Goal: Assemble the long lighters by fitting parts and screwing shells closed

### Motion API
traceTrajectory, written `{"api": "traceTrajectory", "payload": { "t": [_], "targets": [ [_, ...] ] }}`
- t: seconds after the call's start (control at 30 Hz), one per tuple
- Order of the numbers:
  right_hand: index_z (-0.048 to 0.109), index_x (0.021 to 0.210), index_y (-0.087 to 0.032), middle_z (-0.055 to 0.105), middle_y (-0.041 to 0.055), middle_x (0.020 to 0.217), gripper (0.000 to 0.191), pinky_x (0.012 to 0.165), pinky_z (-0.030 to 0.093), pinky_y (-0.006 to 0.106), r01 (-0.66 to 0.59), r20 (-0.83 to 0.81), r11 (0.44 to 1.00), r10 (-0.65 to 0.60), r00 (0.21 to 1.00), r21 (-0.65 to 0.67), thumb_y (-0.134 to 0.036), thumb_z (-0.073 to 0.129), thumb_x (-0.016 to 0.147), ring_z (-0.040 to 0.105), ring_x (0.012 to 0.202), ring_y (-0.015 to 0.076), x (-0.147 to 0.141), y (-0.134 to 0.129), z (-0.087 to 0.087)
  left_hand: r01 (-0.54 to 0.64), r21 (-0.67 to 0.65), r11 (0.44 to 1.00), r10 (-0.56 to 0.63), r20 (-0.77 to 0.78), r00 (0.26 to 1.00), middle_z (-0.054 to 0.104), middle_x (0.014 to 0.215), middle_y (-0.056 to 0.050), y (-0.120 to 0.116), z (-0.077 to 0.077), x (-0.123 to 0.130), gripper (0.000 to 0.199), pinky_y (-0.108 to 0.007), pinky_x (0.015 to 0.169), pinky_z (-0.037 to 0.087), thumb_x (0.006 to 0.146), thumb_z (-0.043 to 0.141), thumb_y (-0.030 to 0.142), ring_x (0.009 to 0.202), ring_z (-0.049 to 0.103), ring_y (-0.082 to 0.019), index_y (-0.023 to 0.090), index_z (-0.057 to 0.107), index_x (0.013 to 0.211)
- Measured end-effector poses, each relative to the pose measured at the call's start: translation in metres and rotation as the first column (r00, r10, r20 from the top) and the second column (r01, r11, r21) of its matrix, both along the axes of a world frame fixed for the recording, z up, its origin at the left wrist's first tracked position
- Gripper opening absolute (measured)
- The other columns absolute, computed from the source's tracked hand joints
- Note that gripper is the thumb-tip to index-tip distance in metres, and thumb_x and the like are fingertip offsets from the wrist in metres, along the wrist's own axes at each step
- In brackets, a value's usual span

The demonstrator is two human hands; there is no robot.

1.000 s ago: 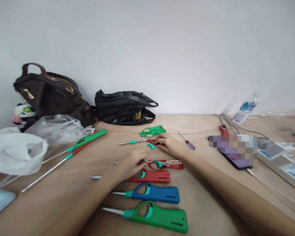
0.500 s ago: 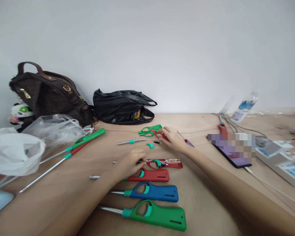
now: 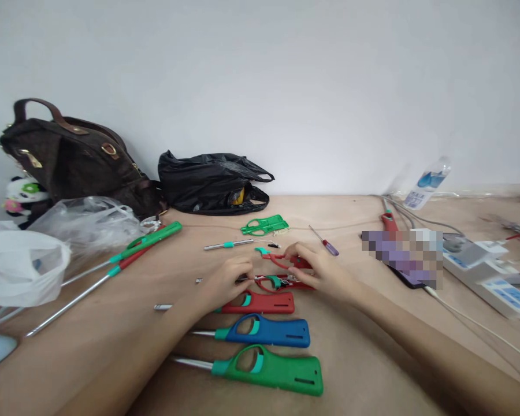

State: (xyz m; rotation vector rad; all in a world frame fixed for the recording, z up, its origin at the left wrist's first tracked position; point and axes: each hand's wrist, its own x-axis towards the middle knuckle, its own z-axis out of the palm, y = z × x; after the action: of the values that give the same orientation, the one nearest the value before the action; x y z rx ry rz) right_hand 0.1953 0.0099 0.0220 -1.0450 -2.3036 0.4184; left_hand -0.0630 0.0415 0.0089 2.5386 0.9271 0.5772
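- Red casing half (image 3: 278,263): being held above the middle of the desk (image 3: 355,358), just beyond the opened red lighter (image 3: 276,282).
- Right hand (image 3: 325,268): is grasping the casing half between thumb and fingers, from its right end.
- Left hand (image 3: 225,280): is pinching the barrel of the opened lighter near its teal trigger; fingertips are partly hiding the grip point.
- Loose teal trigger (image 3: 262,251): is lying at the left end of the held casing; contact cannot be told.
- Metal tube (image 3: 229,244): is lying farther off, with a wired black part (image 3: 274,246) to its right.
- Green casing half (image 3: 266,225): is resting beyond the tube.
- Screwdriver (image 3: 330,247): is lying to the right, beyond the right hand.
- Near side: closed red lighter (image 3: 266,303), blue lighter (image 3: 286,332) and green lighter (image 3: 290,371) are lying in a row, green being nearest.
- Black bag (image 3: 212,185): is sitting at the far side, by the wall (image 3: 320,104).
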Motion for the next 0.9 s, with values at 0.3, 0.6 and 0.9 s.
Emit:
{"api": "traceTrajectory", "payload": {
  "t": [0.3, 0.6, 0.9],
  "targets": [
    [0.05, 0.104, -0.021, 0.067, 0.0092, 0.099, 0.017, 0.069, 0.051, 0.033, 0.066, 0.113, 0.998, -0.063, 0.992, -0.024, -0.024, 0.056, 0.088, 0.066, 0.086, 0.0236, -0.009, -0.014, -0.012, -0.034, -0.017, 0.999, 0.034, -0.016, 0.999, 0.064, 0.071, 0.0, -0.002, 0.006, 0.002, 0.012, -0.023, 0.064, 0.041, 0.078, 0.057, 0.008, 0.07, 0.059, -0.016, 0.017, 0.058, 0.07],
    [0.049, 0.106, -0.022, 0.069, 0.0086, 0.1, 0.019, 0.066, 0.051, 0.032, 0.081, 0.094, 0.997, -0.079, 0.992, -0.014, -0.024, 0.056, 0.088, 0.068, 0.085, 0.0235, -0.012, -0.017, -0.01, -0.049, -0.127, 0.991, 0.06, 0.085, 0.995, 0.062, 0.078, 0.003, -0.002, 0.002, 0.001, 0.021, -0.024, 0.066, 0.046, 0.076, 0.053, 0.009, 0.073, 0.062, -0.015, 0.02, 0.05, 0.094],
    [0.049, 0.105, -0.021, 0.068, 0.0105, 0.101, 0.02, 0.071, 0.053, 0.038, 0.08, 0.097, 0.997, -0.077, 0.992, -0.022, -0.025, 0.057, 0.087, 0.067, 0.09, 0.0261, -0.02, -0.016, -0.022, -0.047, -0.069, 0.997, 0.048, 0.006, 0.999, 0.063, 0.091, 0.0, -0.001, -0.005, -0.004, 0.036, -0.028, 0.075, 0.048, 0.077, 0.052, 0.005, 0.088, 0.063, -0.019, 0.023, 0.046, 0.108]
  ]
}}
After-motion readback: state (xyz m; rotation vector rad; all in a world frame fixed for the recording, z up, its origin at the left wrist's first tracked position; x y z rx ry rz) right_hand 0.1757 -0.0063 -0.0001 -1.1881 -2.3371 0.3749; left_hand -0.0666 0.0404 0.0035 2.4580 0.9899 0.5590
